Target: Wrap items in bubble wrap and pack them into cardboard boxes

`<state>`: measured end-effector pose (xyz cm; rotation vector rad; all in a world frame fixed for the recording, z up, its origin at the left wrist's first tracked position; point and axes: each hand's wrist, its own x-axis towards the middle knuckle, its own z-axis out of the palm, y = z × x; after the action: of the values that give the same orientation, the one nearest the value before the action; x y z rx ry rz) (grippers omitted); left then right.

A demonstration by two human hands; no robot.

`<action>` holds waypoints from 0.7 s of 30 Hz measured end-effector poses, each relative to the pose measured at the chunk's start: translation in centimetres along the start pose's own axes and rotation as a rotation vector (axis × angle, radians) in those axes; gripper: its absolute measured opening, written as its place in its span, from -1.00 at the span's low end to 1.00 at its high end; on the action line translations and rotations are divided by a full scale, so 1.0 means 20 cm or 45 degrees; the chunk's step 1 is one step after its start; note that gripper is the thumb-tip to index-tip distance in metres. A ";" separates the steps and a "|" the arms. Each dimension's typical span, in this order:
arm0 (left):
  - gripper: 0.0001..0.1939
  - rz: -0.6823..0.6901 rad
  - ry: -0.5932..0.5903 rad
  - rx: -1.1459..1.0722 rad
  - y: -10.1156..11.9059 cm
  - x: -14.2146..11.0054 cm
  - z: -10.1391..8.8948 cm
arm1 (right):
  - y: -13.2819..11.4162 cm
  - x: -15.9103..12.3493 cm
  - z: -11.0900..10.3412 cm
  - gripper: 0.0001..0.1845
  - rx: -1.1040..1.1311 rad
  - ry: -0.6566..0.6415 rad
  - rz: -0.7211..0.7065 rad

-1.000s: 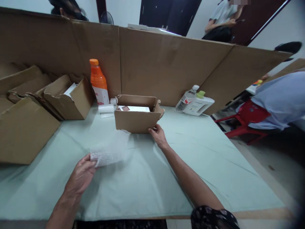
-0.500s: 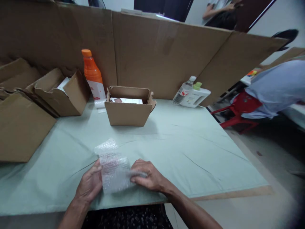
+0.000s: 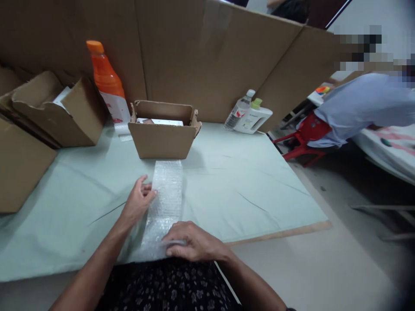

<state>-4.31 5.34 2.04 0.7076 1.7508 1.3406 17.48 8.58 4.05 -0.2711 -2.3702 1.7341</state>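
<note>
A strip of clear bubble wrap (image 3: 167, 190) lies lengthwise on the pale green cloth, reaching from the table's near edge almost to the small cardboard box (image 3: 162, 140). My left hand (image 3: 139, 201) is at the strip's left side, fingers apart and lightly bent, with the thumb at its edge. At the near end, my right hand (image 3: 193, 241) is closed, with the bubble wrap pinched between thumb and fingers. A pale edge shows in that pinch, partly hidden by the fingers. White boxes (image 3: 171, 122) show inside the cardboard box.
An orange bottle (image 3: 108, 82) stands left of the box, beside several open cartons (image 3: 78, 112). At the back right are a clear bottle (image 3: 239, 111) and a white jug (image 3: 254, 119). A cardboard wall (image 3: 201, 65) borders the table. Beyond, a person sits on a red chair (image 3: 311, 129).
The bubble wrap, bunched between my hands before, is now stretched out flat toward the box. My left hand has moved forward and loosened; my right hand still pinches the near end. The view has tilted down.
</note>
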 end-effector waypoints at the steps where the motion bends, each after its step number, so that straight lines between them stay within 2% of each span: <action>1: -0.19 0.074 0.091 0.095 -0.04 -0.01 -0.03 | 0.01 -0.01 0.00 -0.81 0.007 0.020 0.094; 2: -0.19 0.147 0.131 0.175 -0.07 -0.04 -0.07 | 0.02 -0.02 -0.01 -0.82 0.021 0.039 0.172; 3: -0.22 0.202 0.100 0.220 -0.10 -0.09 -0.11 | 0.02 -0.02 -0.01 -0.82 0.046 0.057 0.229; 6: -0.34 0.231 -0.229 0.193 -0.15 -0.24 -0.21 | 0.03 -0.02 -0.05 -0.81 0.141 0.113 0.296; 8: -0.35 0.196 -0.357 0.216 -0.14 -0.31 -0.22 | 0.05 0.02 -0.09 -0.79 0.160 0.167 0.312; 10: -0.35 0.169 -0.312 0.327 -0.12 -0.33 -0.19 | 0.09 0.09 -0.12 -0.79 0.100 0.240 0.323; 13: -0.38 0.231 -0.163 0.537 -0.10 -0.25 -0.10 | 0.16 0.17 -0.14 -0.79 -0.198 0.402 0.347; 17: -0.40 0.382 -0.079 0.935 -0.13 -0.11 -0.02 | 0.19 0.14 -0.11 -0.51 -0.712 0.754 0.238; 19: -0.41 0.454 -0.051 1.088 -0.16 -0.08 0.01 | 0.18 0.08 -0.07 -0.45 -0.811 0.706 0.106; 21: -0.43 0.539 -0.015 1.169 -0.18 -0.06 0.01 | 0.16 0.02 -0.03 -0.43 -0.863 0.505 0.001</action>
<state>-3.28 3.39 -1.17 1.6457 2.2738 0.6969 17.35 10.17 1.22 -0.6372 -2.5369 0.7187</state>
